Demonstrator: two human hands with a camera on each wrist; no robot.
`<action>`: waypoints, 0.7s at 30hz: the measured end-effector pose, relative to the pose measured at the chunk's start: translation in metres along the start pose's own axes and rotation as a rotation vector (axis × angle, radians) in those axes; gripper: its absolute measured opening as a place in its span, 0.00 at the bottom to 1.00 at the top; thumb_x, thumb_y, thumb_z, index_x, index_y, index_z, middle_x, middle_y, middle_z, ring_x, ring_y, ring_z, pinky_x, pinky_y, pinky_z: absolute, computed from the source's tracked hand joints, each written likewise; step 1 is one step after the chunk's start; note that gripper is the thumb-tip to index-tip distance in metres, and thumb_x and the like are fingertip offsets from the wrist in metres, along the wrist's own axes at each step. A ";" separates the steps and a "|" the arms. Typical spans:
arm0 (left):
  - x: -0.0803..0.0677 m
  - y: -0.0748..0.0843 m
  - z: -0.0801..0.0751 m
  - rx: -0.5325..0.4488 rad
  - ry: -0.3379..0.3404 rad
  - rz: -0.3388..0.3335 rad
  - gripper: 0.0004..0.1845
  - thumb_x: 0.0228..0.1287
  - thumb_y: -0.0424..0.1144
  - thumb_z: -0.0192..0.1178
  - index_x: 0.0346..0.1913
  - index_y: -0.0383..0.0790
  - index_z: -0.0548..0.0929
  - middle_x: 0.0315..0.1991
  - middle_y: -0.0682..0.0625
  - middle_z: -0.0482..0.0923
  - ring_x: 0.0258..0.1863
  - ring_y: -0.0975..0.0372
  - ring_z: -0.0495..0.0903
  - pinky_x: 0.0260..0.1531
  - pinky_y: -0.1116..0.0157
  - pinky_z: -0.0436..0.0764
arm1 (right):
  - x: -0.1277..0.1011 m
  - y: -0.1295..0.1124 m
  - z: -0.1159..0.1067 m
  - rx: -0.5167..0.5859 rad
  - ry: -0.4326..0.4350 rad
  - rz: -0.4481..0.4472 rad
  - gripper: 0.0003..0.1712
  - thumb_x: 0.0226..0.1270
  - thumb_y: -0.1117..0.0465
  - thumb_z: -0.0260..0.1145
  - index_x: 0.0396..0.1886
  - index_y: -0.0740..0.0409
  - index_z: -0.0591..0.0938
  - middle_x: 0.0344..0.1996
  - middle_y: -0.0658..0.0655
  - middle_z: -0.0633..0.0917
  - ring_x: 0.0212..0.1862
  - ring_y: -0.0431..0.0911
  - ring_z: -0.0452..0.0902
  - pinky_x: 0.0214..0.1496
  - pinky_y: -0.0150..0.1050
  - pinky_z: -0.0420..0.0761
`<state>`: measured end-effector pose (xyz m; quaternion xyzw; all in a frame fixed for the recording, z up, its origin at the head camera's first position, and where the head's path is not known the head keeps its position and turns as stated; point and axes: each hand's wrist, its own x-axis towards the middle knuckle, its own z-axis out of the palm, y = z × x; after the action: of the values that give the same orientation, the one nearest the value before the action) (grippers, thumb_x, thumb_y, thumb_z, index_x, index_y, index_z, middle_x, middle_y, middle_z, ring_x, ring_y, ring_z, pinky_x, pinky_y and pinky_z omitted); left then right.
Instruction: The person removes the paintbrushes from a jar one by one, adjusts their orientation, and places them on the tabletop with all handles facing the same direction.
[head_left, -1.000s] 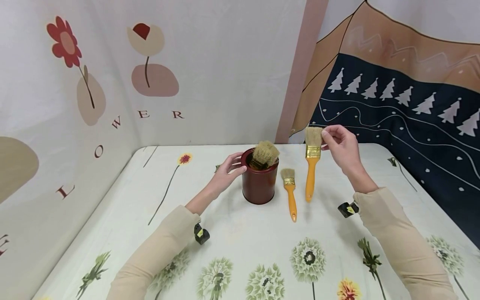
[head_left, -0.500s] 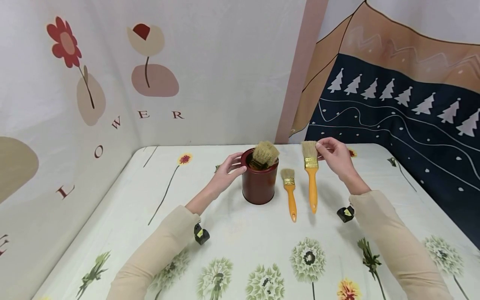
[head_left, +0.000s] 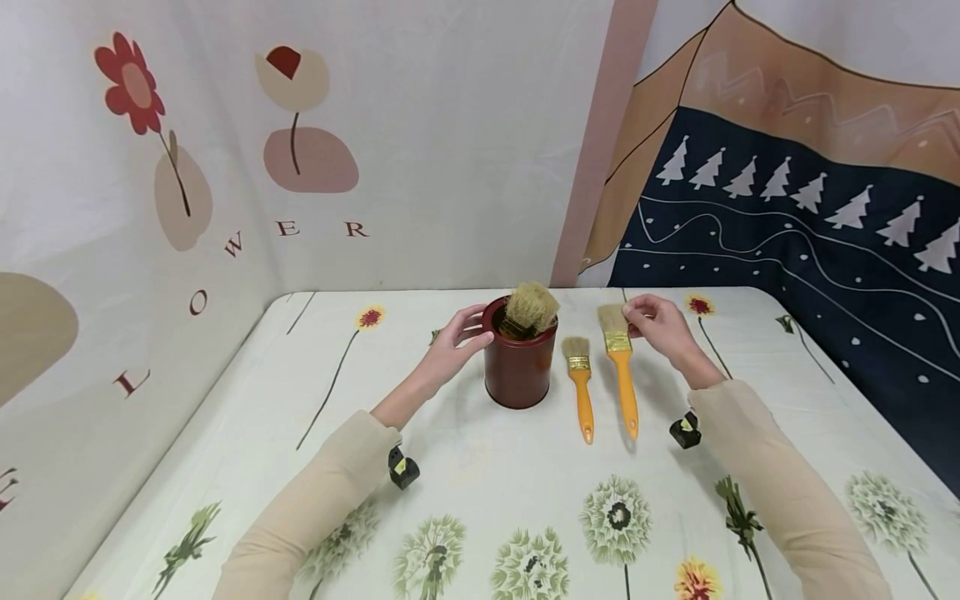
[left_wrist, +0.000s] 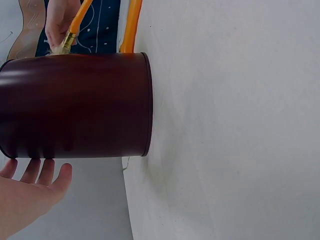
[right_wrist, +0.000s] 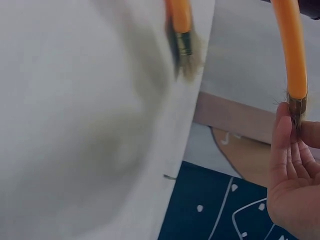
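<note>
A dark red can [head_left: 519,362] stands on the table with several bristle brush heads [head_left: 531,307] sticking out of it. My left hand [head_left: 459,335] rests its fingers against the can's left rim; in the left wrist view the can [left_wrist: 75,105] fills the frame above my palm [left_wrist: 27,195]. My right hand [head_left: 654,323] pinches the bristle end of a long orange-handled brush [head_left: 621,371], whose handle lies low over the table. The same brush [right_wrist: 292,55] runs up from my fingers [right_wrist: 282,145] in the right wrist view. A shorter orange brush [head_left: 580,385] lies flat between can and long brush.
The table [head_left: 480,517] wears a pale cloth printed with flowers. Printed fabric backdrops close in the left, back and right sides. Small black wrist cameras [head_left: 402,467] sit on both sleeves.
My right hand has come down and slightly left with the long brush, from hanging above the table to lying nearly flat beside the short brush. The left hand and can stayed put.
</note>
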<state>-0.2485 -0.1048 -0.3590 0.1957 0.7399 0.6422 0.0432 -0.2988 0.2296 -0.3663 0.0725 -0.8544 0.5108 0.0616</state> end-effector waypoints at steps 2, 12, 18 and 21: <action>0.001 -0.003 -0.001 0.002 0.001 0.001 0.28 0.62 0.39 0.54 0.64 0.42 0.59 0.59 0.44 0.62 0.58 0.55 0.61 0.53 0.57 0.65 | -0.009 -0.015 0.000 -0.010 -0.028 0.032 0.16 0.66 0.60 0.53 0.43 0.72 0.72 0.34 0.63 0.76 0.27 0.40 0.74 0.36 0.36 0.78; 0.001 -0.004 0.000 0.015 0.019 0.010 0.27 0.61 0.40 0.55 0.62 0.45 0.61 0.58 0.47 0.64 0.56 0.58 0.64 0.52 0.60 0.67 | 0.002 0.010 0.001 -0.017 -0.095 0.117 0.13 0.66 0.62 0.53 0.42 0.70 0.72 0.34 0.63 0.75 0.29 0.44 0.73 0.35 0.36 0.78; 0.001 -0.004 0.000 0.009 0.017 0.005 0.27 0.62 0.40 0.55 0.63 0.45 0.61 0.58 0.47 0.64 0.56 0.59 0.64 0.52 0.60 0.67 | 0.000 0.014 0.002 -0.077 -0.135 0.157 0.15 0.66 0.63 0.50 0.44 0.74 0.70 0.37 0.67 0.74 0.32 0.47 0.73 0.36 0.38 0.78; 0.001 -0.004 -0.001 0.006 0.012 -0.001 0.27 0.62 0.41 0.55 0.63 0.45 0.60 0.58 0.46 0.63 0.57 0.58 0.63 0.52 0.60 0.66 | 0.002 0.020 0.003 -0.097 -0.133 0.196 0.15 0.66 0.62 0.50 0.44 0.71 0.71 0.37 0.64 0.74 0.32 0.45 0.73 0.36 0.39 0.78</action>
<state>-0.2506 -0.1054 -0.3624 0.1915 0.7420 0.6413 0.0383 -0.3043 0.2362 -0.3851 0.0190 -0.8834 0.4663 -0.0419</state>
